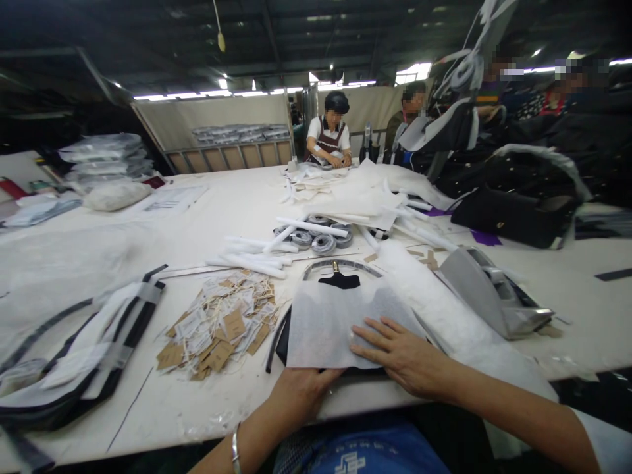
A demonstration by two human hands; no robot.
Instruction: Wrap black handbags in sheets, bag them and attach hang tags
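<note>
Brown and white tags (222,329) lie heaped on the table (162,408). Beside them, near the front edge, sits a black bag (282,341). Left hand (302,391) is at its near side, fingers partly hidden; I cannot tell its grip. White sheet (320,322) covers the bag; right hand (407,355) lies flat on it, fingers spread, clasping nothing.

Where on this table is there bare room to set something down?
Bare tabletop shows between the printed sheet and the white tubes, and at right between the grey object and the dark strip. It's crowded near the hands: tag pile beside the left hand, white sheeting beside the right hand.
</note>
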